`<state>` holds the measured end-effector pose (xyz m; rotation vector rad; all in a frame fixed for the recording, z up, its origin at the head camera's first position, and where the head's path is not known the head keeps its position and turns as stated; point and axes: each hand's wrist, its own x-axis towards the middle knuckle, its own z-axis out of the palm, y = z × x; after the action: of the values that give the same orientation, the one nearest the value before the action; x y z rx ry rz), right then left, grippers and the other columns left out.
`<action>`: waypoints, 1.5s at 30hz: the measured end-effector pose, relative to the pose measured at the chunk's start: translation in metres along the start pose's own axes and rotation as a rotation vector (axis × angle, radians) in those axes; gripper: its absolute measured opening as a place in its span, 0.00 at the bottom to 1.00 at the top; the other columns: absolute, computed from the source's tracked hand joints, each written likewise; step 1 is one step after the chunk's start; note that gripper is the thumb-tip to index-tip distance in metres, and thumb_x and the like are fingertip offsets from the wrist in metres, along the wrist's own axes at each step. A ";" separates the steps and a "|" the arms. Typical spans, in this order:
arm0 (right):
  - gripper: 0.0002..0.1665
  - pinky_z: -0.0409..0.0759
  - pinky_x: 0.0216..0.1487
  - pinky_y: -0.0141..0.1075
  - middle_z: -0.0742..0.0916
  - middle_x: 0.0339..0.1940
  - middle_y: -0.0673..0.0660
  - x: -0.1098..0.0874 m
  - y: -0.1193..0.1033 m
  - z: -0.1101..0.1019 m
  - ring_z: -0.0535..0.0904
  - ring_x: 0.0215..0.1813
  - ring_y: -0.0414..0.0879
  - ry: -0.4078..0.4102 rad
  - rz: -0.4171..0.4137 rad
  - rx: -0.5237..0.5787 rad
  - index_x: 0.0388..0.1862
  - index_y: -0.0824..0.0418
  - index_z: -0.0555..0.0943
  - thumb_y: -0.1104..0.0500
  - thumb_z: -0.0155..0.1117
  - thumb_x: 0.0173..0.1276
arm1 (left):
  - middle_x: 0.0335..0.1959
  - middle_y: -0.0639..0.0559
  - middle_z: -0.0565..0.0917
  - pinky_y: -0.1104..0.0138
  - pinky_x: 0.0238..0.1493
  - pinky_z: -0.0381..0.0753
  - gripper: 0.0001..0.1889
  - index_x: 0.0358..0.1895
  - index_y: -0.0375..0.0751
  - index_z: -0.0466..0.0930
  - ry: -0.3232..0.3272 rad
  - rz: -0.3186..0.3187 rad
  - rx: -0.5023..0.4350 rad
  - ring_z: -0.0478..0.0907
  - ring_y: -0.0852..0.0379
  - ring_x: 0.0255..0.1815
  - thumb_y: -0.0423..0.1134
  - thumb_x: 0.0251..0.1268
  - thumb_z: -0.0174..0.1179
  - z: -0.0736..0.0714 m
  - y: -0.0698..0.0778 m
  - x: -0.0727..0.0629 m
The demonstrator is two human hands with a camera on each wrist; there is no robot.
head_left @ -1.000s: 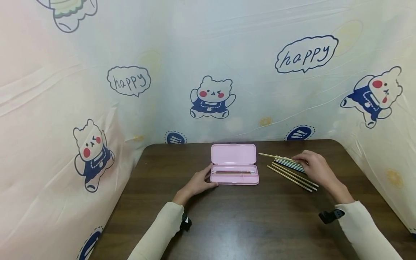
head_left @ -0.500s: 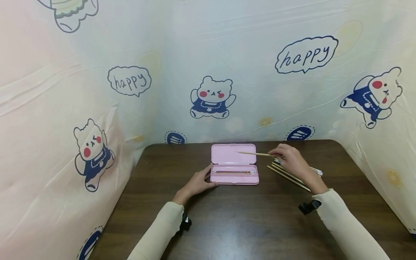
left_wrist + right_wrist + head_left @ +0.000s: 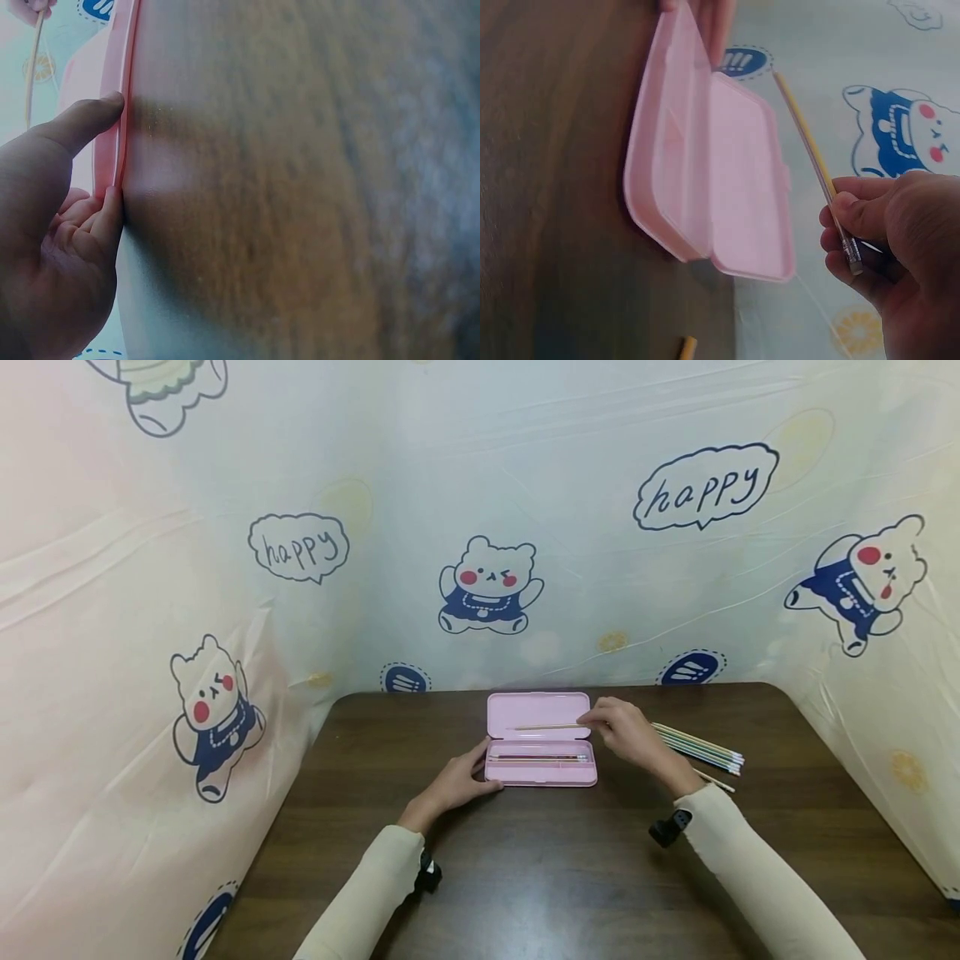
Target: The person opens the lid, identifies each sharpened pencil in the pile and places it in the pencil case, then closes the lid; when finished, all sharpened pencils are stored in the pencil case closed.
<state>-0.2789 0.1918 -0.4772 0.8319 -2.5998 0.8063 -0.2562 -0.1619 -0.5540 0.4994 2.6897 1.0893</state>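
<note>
A pink pencil case (image 3: 540, 783) lies open on the table, its lid folded back towards the wall. Several pencils (image 3: 532, 759) are in its tray. My left hand (image 3: 456, 781) holds the case's left end, thumb at the front edge and fingers curled at the side, as the left wrist view shows. Between thumb and fingers my right hand (image 3: 626, 735) pinches a yellow pencil (image 3: 808, 139) near its eraser end. This pencil is raised off the table and overlaps the open lid in the head view, its tip pointing left.
Right of the case, several more pencils (image 3: 697, 749) lie slanted in a loose bundle on the dark wooden table (image 3: 525, 877); the right forearm partly hides them. A printed cloth (image 3: 360, 610) with bears hangs behind the table's far edge.
My right hand has lifted the pencil from the bundle on the right and carried it left to the case. The left hand and the case have stayed in place.
</note>
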 end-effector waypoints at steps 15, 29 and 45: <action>0.12 0.86 0.50 0.52 0.92 0.38 0.56 0.007 0.009 0.047 0.86 0.43 0.51 -0.061 -0.015 0.023 0.42 0.62 0.93 0.73 0.67 0.70 | 0.88 0.48 0.58 0.52 0.82 0.68 0.53 0.89 0.51 0.49 -0.003 -0.004 0.014 0.65 0.48 0.84 0.55 0.68 0.73 0.000 -0.002 0.002; 0.12 0.86 0.59 0.51 0.91 0.45 0.52 0.003 0.009 0.065 0.86 0.52 0.51 -0.218 0.022 -0.114 0.47 0.56 0.94 0.69 0.68 0.73 | 0.88 0.45 0.58 0.50 0.81 0.68 0.53 0.88 0.48 0.49 -0.012 -0.004 0.005 0.66 0.46 0.84 0.54 0.69 0.73 -0.002 0.001 0.002; 0.17 0.85 0.61 0.52 0.90 0.46 0.53 -0.001 0.004 0.062 0.85 0.52 0.51 -0.234 0.044 -0.095 0.49 0.57 0.93 0.73 0.64 0.72 | 0.88 0.48 0.58 0.51 0.81 0.68 0.53 0.89 0.51 0.49 -0.011 -0.016 -0.006 0.65 0.47 0.84 0.53 0.69 0.73 -0.001 0.002 0.000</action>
<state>-0.2867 0.1582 -0.5291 0.8925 -2.8444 0.6239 -0.2563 -0.1607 -0.5520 0.4804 2.6756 1.0875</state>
